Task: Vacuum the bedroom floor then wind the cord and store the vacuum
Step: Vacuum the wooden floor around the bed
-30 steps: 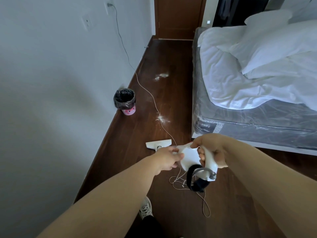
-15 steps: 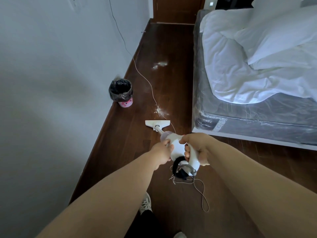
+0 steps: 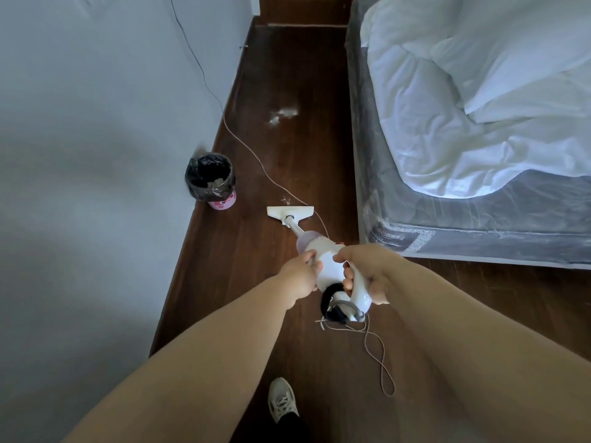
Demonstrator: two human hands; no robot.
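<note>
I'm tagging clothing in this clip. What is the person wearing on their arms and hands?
Nothing shows on either: the left hand and right hand are bare, with no gloves, rings, watch or bands visible. Both forearms are uncovered to the frame edge, with no sleeve in view.

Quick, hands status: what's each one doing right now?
Left hand: closed on the side of the vacuum body.
Right hand: closed around the vacuum's handle.

Glossy white plastic vacuum [image 3: 329,266], dark polished wood floor [image 3: 287,75] – soft white cloth duvet [image 3: 463,100], plastic-wrapped mattress [image 3: 479,219]
</note>
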